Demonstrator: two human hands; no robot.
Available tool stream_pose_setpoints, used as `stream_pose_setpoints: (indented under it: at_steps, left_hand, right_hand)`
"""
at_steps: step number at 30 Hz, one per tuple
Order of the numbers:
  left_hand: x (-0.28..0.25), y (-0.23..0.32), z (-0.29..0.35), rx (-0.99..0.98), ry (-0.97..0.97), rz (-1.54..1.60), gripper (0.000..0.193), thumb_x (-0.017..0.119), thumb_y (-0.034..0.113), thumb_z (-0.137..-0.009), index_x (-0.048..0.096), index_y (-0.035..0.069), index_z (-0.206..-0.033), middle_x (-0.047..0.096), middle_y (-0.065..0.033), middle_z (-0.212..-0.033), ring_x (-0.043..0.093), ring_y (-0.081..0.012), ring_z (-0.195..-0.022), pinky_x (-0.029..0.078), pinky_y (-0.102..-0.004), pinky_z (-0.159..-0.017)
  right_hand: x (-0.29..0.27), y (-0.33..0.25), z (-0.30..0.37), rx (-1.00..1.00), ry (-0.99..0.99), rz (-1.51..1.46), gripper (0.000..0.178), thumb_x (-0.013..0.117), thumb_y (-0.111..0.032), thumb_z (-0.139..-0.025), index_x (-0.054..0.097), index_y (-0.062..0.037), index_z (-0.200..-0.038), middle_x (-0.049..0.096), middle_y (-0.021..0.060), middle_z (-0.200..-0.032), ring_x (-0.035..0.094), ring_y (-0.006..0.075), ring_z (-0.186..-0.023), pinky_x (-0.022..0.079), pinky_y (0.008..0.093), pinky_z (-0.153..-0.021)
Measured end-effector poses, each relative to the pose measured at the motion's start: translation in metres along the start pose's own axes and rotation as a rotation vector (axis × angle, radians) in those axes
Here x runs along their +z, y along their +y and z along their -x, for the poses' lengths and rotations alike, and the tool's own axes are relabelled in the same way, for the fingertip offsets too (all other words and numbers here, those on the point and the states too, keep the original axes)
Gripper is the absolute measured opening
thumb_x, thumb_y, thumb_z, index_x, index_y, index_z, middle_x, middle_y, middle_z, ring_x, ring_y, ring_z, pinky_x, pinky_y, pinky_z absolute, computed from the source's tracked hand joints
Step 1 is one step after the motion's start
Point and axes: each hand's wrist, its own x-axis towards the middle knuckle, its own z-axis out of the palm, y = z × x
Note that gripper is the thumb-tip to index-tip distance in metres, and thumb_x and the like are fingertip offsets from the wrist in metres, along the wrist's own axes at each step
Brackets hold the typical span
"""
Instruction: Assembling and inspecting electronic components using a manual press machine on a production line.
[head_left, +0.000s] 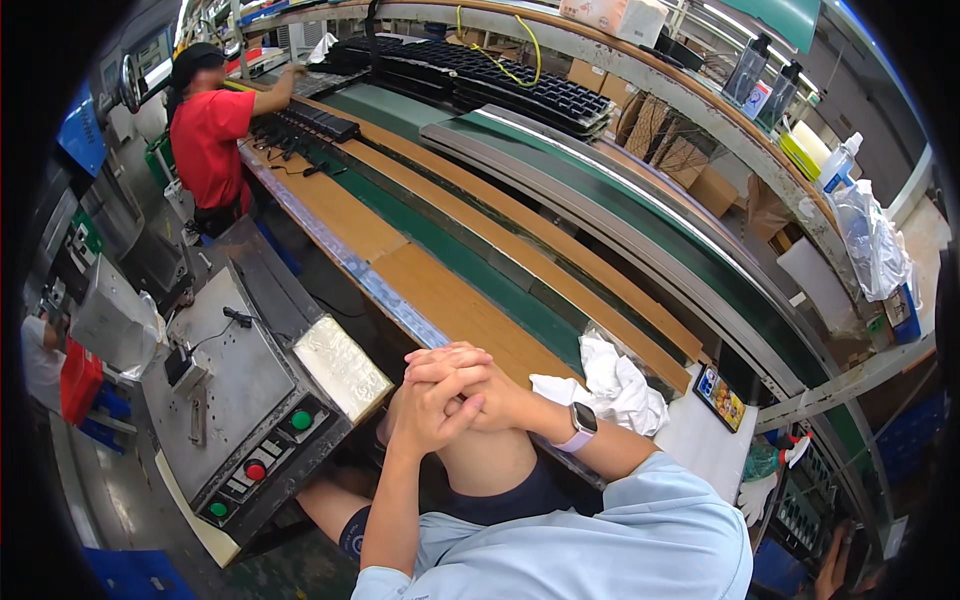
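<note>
Long tan-and-green worktop (440,290) you've got there, co-worker (208,125) in red up at the far left. Your hands (447,388) are laced together on your knee (487,465), gripping each other; crumpled white cloth (620,385) sits nearby on the worktop. Clear, dark-topped bottles (746,70) stand on the shelf (715,113), can't tell what's inside.

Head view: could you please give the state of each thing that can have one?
Left hand: closed on the right hand, fingers interlaced
Right hand: closed on the left hand
Watch: worn, face dark
White cloth: crumpled
Phone: lying, colourful side up
Black trays: stacked
Red button: cannot tell if pressed
</note>
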Motion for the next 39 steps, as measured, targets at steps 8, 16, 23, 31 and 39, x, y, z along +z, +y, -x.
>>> stream_pose_setpoints:
  at_steps: [8,16,23,31,39]
  left_hand:
    - [0.0007,-0.0011,0.0005,0.004,0.005,-0.007,0.028,0.062,0.014,-0.074,0.067,0.002,-0.098,0.067,-0.0129,-0.115,0.061,-0.0348,-0.107,0.042,-0.0439,-0.098]
    - [-0.0004,0.0005,-0.0002,-0.007,0.001,-0.018,0.027,0.063,0.014,-0.073,0.068,0.003,-0.096,0.068,-0.0126,-0.115,0.061,-0.0333,-0.105,0.043,-0.0436,-0.099]
    - [-0.0001,-0.0007,0.0013,-0.004,0.011,-0.022,0.027,0.064,0.015,-0.072,0.068,0.003,-0.096,0.068,-0.0120,-0.114,0.062,-0.0323,-0.104,0.043,-0.0433,-0.100]
    - [-0.0004,-0.0012,0.0018,-0.004,0.010,-0.028,0.028,0.064,0.015,-0.073,0.069,0.003,-0.097,0.068,-0.0114,-0.115,0.061,-0.0328,-0.106,0.043,-0.0434,-0.099]
    - [0.0000,-0.0013,0.0025,-0.008,0.008,-0.037,0.028,0.064,0.015,-0.073,0.069,0.003,-0.098,0.068,-0.0111,-0.115,0.060,-0.0330,-0.107,0.043,-0.0431,-0.099]
  right_hand:
    - [-0.0001,0.0012,0.0005,-0.013,-0.002,0.005,0.043,0.054,-0.016,-0.082,0.061,-0.0172,-0.124,0.058,0.0037,-0.133,0.053,0.0261,-0.116,0.040,0.0384,-0.100]
    - [-0.0025,-0.0039,-0.0017,0.000,-0.008,-0.009,0.044,0.054,-0.014,-0.082,0.061,-0.0167,-0.125,0.057,0.0052,-0.134,0.052,0.0262,-0.117,0.040,0.0380,-0.100]
    - [-0.0031,-0.0047,-0.0019,0.010,-0.018,-0.022,0.044,0.055,-0.014,-0.082,0.062,-0.0157,-0.125,0.057,0.0059,-0.134,0.052,0.0266,-0.117,0.039,0.0379,-0.101]
    - [-0.0029,-0.0035,-0.0020,-0.003,-0.027,-0.026,0.044,0.055,-0.014,-0.082,0.061,-0.0148,-0.126,0.056,0.0070,-0.134,0.050,0.0270,-0.118,0.038,0.0379,-0.102]
    - [-0.0035,-0.0044,-0.0022,-0.001,-0.032,-0.021,0.044,0.054,-0.014,-0.083,0.060,-0.0147,-0.126,0.056,0.0077,-0.134,0.049,0.0275,-0.118,0.037,0.0380,-0.103]
